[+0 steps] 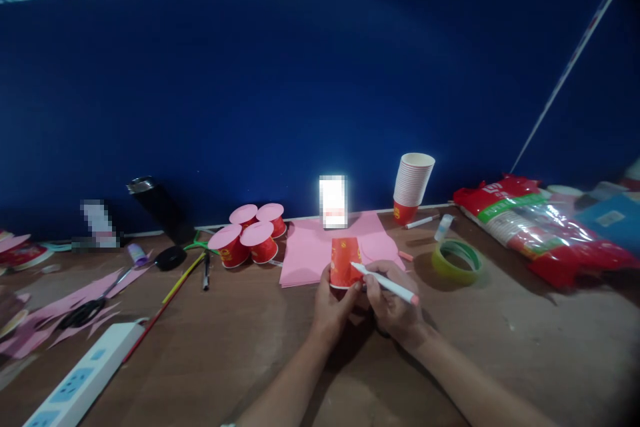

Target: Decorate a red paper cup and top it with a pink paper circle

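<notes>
My left hand (334,307) is closed around the lower part of a red paper cup (345,261), which is upside down with its white rim at the bottom. In my right hand (395,297) is a white marker (387,283) with a pinkish-red end. The marker's tip points left and is at the cup's right side; whether it touches the surface I cannot tell. Behind the cup lie pink paper sheets (305,247), with a pink paper circle (379,249) on their right part.
Several red cups topped with pink discs (257,233) stand left of the paper. A cup stack (414,180), a tape roll (457,261) and a red plastic pack (520,213) are at right. Scissors (83,312), a power strip (85,373) and a black bottle (160,210) are at left.
</notes>
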Tool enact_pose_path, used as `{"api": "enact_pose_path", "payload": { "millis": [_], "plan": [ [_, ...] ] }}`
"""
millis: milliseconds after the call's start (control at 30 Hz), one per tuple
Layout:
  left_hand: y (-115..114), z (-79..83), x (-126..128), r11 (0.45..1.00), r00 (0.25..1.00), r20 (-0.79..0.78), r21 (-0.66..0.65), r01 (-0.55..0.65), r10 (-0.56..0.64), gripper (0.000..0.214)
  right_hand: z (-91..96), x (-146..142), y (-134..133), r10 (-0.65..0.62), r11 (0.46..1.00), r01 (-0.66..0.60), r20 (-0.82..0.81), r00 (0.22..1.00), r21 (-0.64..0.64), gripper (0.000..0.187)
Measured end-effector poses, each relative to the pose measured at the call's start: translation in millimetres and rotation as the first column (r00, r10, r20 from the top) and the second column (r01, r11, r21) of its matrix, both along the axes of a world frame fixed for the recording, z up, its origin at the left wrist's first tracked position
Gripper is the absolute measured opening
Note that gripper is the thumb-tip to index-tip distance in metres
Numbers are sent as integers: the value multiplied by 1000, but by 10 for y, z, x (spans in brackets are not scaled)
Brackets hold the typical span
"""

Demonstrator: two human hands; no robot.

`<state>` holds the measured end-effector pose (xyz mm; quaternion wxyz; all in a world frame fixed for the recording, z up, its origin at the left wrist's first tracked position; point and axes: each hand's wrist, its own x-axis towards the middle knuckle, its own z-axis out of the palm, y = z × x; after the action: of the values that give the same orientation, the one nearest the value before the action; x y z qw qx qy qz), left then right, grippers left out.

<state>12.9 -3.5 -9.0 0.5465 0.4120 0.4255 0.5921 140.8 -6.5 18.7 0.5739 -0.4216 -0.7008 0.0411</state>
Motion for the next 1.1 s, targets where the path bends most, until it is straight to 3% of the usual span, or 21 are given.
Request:
{"api": "enact_pose_path", "payload": {
  "millis": [233, 667, 1100],
  "plan": [
    [-20, 47, 4, 1000, 1000, -3, 14, -2, 2, 61, -15, 0, 17, -11, 1000, 11, -30, 999, 5, 5],
    [3, -38, -8, 1000, 1000, -28, 29, 6, -5, 62, 3, 1, 23, -24, 1000, 24, 2, 1000, 20, 7],
    [-19, 52, 1, 1000, 1000, -14, 11, -4, 5, 59, 5, 0, 3, -11, 1000, 11, -33, 999, -16, 7]
  ]
}}
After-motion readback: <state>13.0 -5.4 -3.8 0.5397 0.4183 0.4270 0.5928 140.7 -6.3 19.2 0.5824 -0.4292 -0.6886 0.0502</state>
